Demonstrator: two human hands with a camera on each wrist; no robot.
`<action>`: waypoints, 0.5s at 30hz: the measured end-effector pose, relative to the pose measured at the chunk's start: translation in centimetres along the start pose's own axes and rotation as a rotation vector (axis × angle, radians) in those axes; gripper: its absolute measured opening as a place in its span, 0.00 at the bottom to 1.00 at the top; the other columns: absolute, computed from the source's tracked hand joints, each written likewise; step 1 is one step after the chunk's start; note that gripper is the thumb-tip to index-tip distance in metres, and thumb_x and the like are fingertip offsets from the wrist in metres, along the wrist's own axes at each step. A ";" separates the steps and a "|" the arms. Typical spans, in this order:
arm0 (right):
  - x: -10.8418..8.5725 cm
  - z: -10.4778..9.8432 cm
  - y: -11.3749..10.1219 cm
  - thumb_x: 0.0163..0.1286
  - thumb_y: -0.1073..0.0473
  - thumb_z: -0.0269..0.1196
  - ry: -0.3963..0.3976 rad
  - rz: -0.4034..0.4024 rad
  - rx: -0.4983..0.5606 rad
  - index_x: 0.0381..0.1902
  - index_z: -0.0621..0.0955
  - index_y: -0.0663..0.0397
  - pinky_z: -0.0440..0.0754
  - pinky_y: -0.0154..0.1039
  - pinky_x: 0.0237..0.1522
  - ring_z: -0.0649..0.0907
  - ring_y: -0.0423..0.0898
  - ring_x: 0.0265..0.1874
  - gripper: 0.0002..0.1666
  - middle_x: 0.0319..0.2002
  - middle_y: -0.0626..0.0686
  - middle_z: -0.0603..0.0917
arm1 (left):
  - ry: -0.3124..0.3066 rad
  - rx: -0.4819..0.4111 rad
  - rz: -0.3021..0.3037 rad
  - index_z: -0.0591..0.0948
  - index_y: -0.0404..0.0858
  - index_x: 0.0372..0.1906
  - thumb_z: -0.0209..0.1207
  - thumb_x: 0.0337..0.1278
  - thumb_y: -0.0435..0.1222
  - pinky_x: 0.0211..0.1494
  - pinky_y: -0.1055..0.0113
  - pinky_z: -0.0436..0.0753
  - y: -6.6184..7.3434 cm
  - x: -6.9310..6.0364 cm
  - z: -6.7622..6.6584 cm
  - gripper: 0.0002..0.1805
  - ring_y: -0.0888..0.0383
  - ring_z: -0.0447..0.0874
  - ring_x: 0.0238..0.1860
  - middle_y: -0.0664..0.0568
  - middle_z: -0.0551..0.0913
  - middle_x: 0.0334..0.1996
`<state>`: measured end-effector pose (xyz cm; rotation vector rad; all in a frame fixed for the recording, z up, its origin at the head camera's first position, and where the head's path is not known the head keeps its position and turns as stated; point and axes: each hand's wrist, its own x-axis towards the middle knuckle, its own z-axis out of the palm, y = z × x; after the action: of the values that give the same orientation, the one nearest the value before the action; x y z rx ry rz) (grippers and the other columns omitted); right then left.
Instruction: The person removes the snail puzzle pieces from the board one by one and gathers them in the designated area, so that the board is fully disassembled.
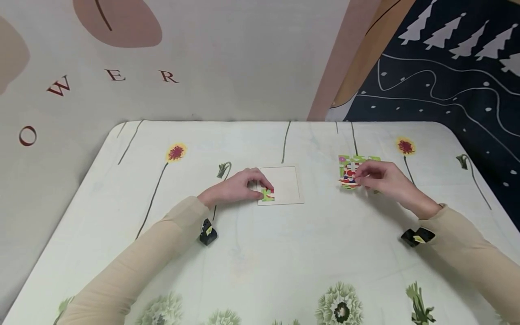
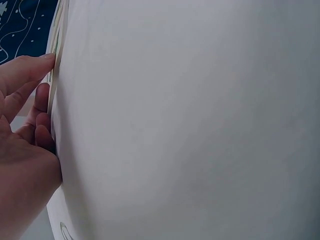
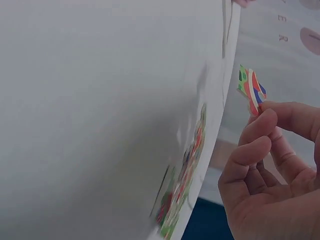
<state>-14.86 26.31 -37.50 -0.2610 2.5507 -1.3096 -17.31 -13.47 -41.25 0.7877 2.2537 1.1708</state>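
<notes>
A pale rectangular puzzle board (image 1: pixel 286 185) lies flat near the middle of the table. In its lower left corner is a green, white and red puzzle piece (image 1: pixel 268 196). My left hand (image 1: pixel 239 186) holds this piece between thumb and bent index finger; its other fingers (image 2: pixel 42 135) curl close to the board's edge. To the right, my right hand (image 1: pixel 383 178) pinches a small red, blue and green puzzle piece (image 3: pixel 251 87) between thumb and index finger, raised off the table. Below it lies a group of colourful puzzle pieces (image 1: pixel 345 163), partly hidden by the hand.
The white table cover (image 1: pixel 243 253) carries printed flowers and stems. Behind the table hangs a pale cloth (image 1: pixel 243 67) with letters; a dark cloth (image 1: pixel 438 81) with white trees is at the right. Each sleeve carries a black wrist camera (image 1: pixel 208 232).
</notes>
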 end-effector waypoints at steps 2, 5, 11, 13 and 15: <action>0.0 -0.3 0.3 0.72 0.66 0.65 0.003 0.012 -0.013 0.48 0.82 0.68 0.77 0.36 0.28 0.79 0.43 0.28 0.10 0.37 0.49 0.83 | 0.001 0.000 0.000 0.87 0.38 0.53 0.65 0.61 0.28 0.58 0.60 0.68 0.0 0.0 0.0 0.15 0.53 0.73 0.54 0.50 0.82 0.51; 0.0 -0.6 0.8 0.73 0.66 0.65 0.003 0.024 -0.039 0.48 0.82 0.68 0.77 0.36 0.28 0.79 0.43 0.28 0.10 0.37 0.50 0.82 | 0.000 0.000 0.000 0.87 0.38 0.52 0.65 0.61 0.28 0.58 0.60 0.68 0.0 0.0 0.0 0.15 0.53 0.73 0.54 0.50 0.82 0.51; 0.3 -1.1 1.8 0.73 0.66 0.64 -0.002 0.041 -0.082 0.49 0.82 0.69 0.77 0.36 0.30 0.78 0.41 0.29 0.11 0.38 0.51 0.83 | 0.001 0.003 -0.009 0.88 0.39 0.53 0.65 0.62 0.28 0.58 0.60 0.68 -0.1 0.0 0.1 0.15 0.53 0.73 0.54 0.51 0.82 0.51; 0.3 -1.3 2.1 0.73 0.67 0.64 -0.010 0.039 -0.086 0.49 0.81 0.69 0.76 0.36 0.30 0.77 0.40 0.29 0.11 0.38 0.51 0.84 | 0.002 0.004 -0.006 0.87 0.39 0.52 0.65 0.61 0.28 0.58 0.60 0.68 -0.1 0.0 0.1 0.15 0.53 0.73 0.54 0.51 0.82 0.51; 0.3 -1.5 2.4 0.73 0.67 0.64 -0.021 0.041 -0.086 0.49 0.81 0.70 0.76 0.36 0.29 0.77 0.40 0.29 0.11 0.38 0.51 0.84 | 0.003 0.000 -0.003 0.87 0.38 0.52 0.65 0.61 0.28 0.58 0.61 0.68 -0.1 0.0 0.1 0.15 0.53 0.73 0.54 0.51 0.82 0.51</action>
<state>-15.67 28.73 -38.63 -0.2361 2.5844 -1.1777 -17.31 -13.46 -41.36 0.7835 2.2566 1.1708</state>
